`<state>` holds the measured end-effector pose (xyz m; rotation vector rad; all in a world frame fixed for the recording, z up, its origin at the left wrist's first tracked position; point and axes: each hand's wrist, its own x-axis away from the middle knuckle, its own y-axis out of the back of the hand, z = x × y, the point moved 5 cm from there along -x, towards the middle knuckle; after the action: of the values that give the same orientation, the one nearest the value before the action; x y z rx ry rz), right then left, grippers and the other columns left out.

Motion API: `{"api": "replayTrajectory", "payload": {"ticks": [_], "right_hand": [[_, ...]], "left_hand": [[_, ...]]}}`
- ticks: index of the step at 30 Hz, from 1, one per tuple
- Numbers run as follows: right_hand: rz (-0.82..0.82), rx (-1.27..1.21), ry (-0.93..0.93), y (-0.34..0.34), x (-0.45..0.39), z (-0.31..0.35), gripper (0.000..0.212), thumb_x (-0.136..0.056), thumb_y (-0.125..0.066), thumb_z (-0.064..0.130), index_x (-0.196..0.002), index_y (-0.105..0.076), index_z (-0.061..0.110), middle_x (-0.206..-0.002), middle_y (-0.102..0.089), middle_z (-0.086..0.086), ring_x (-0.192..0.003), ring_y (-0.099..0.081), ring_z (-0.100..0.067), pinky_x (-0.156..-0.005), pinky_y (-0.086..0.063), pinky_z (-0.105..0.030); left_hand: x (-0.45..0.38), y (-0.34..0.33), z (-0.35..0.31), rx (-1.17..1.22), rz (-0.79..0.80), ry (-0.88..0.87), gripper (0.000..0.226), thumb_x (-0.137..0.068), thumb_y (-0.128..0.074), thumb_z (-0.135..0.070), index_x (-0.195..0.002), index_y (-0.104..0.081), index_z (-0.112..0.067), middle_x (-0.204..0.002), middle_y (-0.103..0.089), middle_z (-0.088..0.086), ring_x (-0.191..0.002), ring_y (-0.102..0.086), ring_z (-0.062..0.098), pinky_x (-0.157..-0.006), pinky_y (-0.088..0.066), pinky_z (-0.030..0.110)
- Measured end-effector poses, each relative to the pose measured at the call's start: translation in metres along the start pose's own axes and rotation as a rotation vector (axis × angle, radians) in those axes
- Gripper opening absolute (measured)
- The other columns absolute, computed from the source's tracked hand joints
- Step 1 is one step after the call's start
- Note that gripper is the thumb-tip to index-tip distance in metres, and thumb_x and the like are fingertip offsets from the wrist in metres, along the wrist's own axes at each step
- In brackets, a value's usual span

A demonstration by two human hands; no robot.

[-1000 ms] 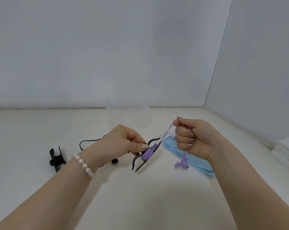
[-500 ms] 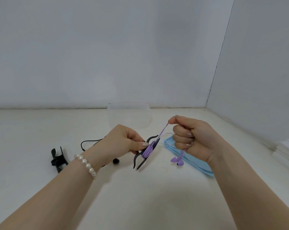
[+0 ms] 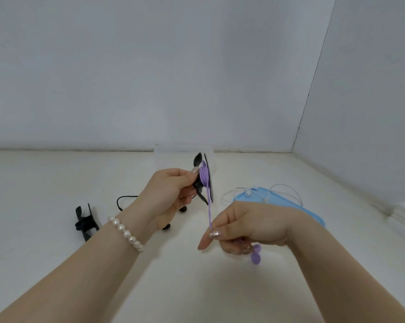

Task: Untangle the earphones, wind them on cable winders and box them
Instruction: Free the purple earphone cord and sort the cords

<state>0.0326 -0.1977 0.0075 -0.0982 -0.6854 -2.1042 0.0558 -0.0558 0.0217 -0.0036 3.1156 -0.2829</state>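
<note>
With the left hand (image 3: 171, 192) gripping the black winder (image 3: 205, 180) and the right hand (image 3: 245, 227) below it pinching the purple cable (image 3: 209, 212), slack could slip the coils off.

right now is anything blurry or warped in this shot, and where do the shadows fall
Head view: wide-angle warp bows the wall corner and stretches the forearms; light is soft and even, no glare; faint shadows lie on the table under the left hand and right hand; the purple earbuds look slightly soft; the clear box barely shows.
</note>
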Motion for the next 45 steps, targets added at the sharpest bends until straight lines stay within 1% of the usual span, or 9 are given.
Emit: {"api": "replayTrajectory", "payload": {"ticks": [6, 10, 12, 23, 30, 32, 36, 40, 45], "right_hand": [[-0.272, 0.064, -0.152, 0.020, 0.001, -0.019, 0.021, -0.096, -0.050, 0.015, -0.090, -0.070, 0.010, -0.045, -0.045, 0.005, -0.047, -0.034, -0.014, -0.047, -0.029, -0.024], [-0.502, 0.169, -0.172, 0.037, 0.008, -0.017, 0.047, -0.091, -0.057, 0.017, -0.046, -0.066, 0.027, -0.039, -0.043, 0.008, -0.044, -0.031, -0.014, -0.045, -0.030, -0.023], [-0.534, 0.214, -0.200, 0.041, 0.011, -0.017, 0.050, -0.087, -0.062, 0.019, -0.038, -0.061, 0.029, -0.040, -0.043, 0.006, -0.043, -0.032, -0.015, -0.043, -0.033, -0.022], [-0.703, 0.166, -0.158, 0.053, 0.017, -0.013, 0.012, -0.079, -0.071, 0.012, -0.068, -0.069, 0.011, -0.052, -0.053, 0.000, -0.051, -0.048, -0.013, -0.044, -0.038, -0.024], [-0.681, 0.041, -0.121, 0.044, 0.016, -0.008, 0.013, -0.079, -0.071, 0.007, -0.067, -0.067, 0.005, -0.044, -0.057, 0.002, -0.038, -0.048, -0.010, -0.044, -0.040, -0.025], [-0.618, -0.016, -0.086, 0.037, 0.014, -0.002, 0.012, -0.079, -0.069, 0.005, -0.068, -0.067, 0.002, -0.046, -0.059, -0.002, -0.040, -0.050, -0.012, -0.048, -0.043, -0.026], [-0.469, -0.127, -0.036, 0.017, 0.005, 0.007, 0.020, -0.084, -0.065, 0.007, -0.064, -0.064, 0.007, -0.048, -0.062, -0.004, -0.046, -0.057, -0.013, -0.048, -0.042, -0.017], [-0.434, -0.193, -0.002, 0.008, -0.003, 0.011, 0.023, -0.089, -0.060, 0.025, -0.075, -0.070, 0.010, -0.060, -0.068, -0.003, -0.049, -0.057, -0.011, -0.055, -0.036, -0.021], [-0.442, -0.251, -0.008, 0.011, -0.005, 0.007, 0.025, -0.087, -0.061, 0.031, -0.078, -0.072, 0.011, -0.065, -0.069, -0.004, -0.049, -0.054, -0.011, -0.056, -0.034, -0.023]], "left_hand": [[0.003, -0.007, 0.000, -0.067, 0.148, -0.010, 0.013, -0.073, -0.066, -0.017, -0.072, -0.063, -0.004, -0.062, -0.061, 0.006, -0.062, -0.049, 0.018, -0.063, -0.038, 0.028], [0.009, -0.017, 0.007, -0.378, 0.337, -0.005, 0.014, -0.076, -0.073, -0.008, -0.064, -0.070, -0.013, -0.059, -0.064, 0.001, -0.057, -0.054, 0.012, -0.064, -0.039, 0.025], [0.010, -0.019, 0.010, -0.519, 0.347, -0.018, 0.011, -0.077, -0.073, -0.008, -0.067, -0.070, -0.012, -0.058, -0.064, -0.001, -0.053, -0.056, 0.008, -0.057, -0.040, 0.018], [0.006, -0.013, 0.012, -0.757, 0.279, -0.021, 0.011, -0.076, -0.076, -0.013, -0.068, -0.069, -0.010, -0.045, -0.057, -0.011, -0.049, -0.056, 0.004, -0.040, -0.033, 0.007], [0.002, -0.007, 0.013, -0.823, 0.176, -0.028, 0.015, -0.077, -0.075, -0.020, -0.070, -0.068, -0.008, -0.062, -0.063, 0.001, -0.062, -0.060, 0.013, -0.035, -0.027, 0.010], [0.001, -0.007, 0.011, -0.838, 0.113, -0.064, 0.018, -0.078, -0.074, -0.020, -0.072, -0.068, -0.004, -0.062, -0.062, 0.002, -0.062, -0.058, 0.014, -0.041, -0.035, 0.012], [-0.005, 0.002, 0.006, -0.679, -0.120, -0.160, 0.023, -0.079, -0.073, -0.024, -0.064, -0.062, -0.011, -0.062, -0.063, 0.002, -0.063, -0.058, 0.018, -0.067, -0.048, 0.030], [-0.006, 0.005, 0.006, -0.306, -0.164, -0.117, 0.021, -0.083, -0.068, -0.023, -0.070, -0.061, -0.009, -0.068, -0.065, 0.005, -0.055, -0.057, 0.008, -0.054, -0.043, 0.020], [-0.003, 0.002, 0.002, -0.081, -0.150, -0.120, 0.017, -0.086, -0.064, -0.021, -0.073, -0.061, -0.011, -0.063, -0.066, -0.002, -0.053, -0.057, 0.004, -0.064, -0.039, 0.025]]}}
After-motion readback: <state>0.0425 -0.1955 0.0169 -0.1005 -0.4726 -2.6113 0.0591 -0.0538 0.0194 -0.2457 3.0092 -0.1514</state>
